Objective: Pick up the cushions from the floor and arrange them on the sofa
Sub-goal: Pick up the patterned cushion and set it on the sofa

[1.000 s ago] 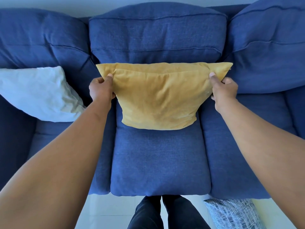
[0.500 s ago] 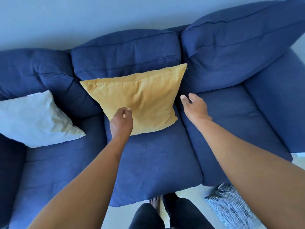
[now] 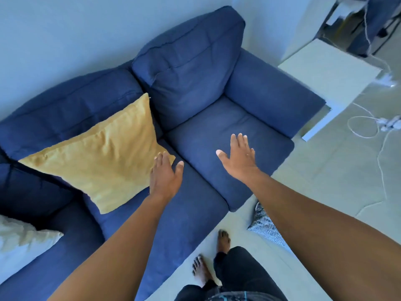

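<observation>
A yellow cushion (image 3: 102, 157) leans against the back of the blue sofa (image 3: 219, 135) on the middle seat. My left hand (image 3: 166, 174) hovers open at the cushion's right corner, holding nothing. Over the right seat, my right hand (image 3: 238, 158) is spread open and empty. A white cushion (image 3: 19, 242) lies on the left seat at the frame's edge. On the floor by the sofa's front, a grey patterned cushion (image 3: 263, 224) shows partly from behind my right forearm.
A white side table (image 3: 329, 72) stands beside the sofa's right armrest. White cables (image 3: 368, 127) trail across the pale tiled floor at the right. My bare feet (image 3: 223, 240) stand on the floor in front of the sofa.
Both hands have let go of the yellow cushion, which now rests on the sofa. My view has swung right, bringing the right seat, armrest and side table into sight.
</observation>
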